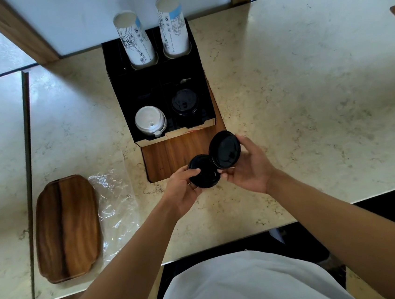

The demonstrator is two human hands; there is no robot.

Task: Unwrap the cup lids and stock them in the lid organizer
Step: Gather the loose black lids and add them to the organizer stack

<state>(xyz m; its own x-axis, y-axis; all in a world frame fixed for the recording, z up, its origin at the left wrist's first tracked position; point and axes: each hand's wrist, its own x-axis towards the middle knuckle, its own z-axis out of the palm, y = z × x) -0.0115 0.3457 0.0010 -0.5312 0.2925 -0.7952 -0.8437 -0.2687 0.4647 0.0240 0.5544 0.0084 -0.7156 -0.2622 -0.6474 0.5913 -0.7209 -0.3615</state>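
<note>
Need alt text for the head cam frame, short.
Two bare hands, left hand and right hand, each hold black lids above a marble counter, before a black organizer holding white lids, black lids and paper cups.

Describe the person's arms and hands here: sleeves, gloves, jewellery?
Both forearms are bare up to the frame edge, with no sleeves in view. The left hand and right hand wear no gloves, and no rings, watch or wristbands show. The fingers are uncovered. A white garment covers the torso below.
</note>
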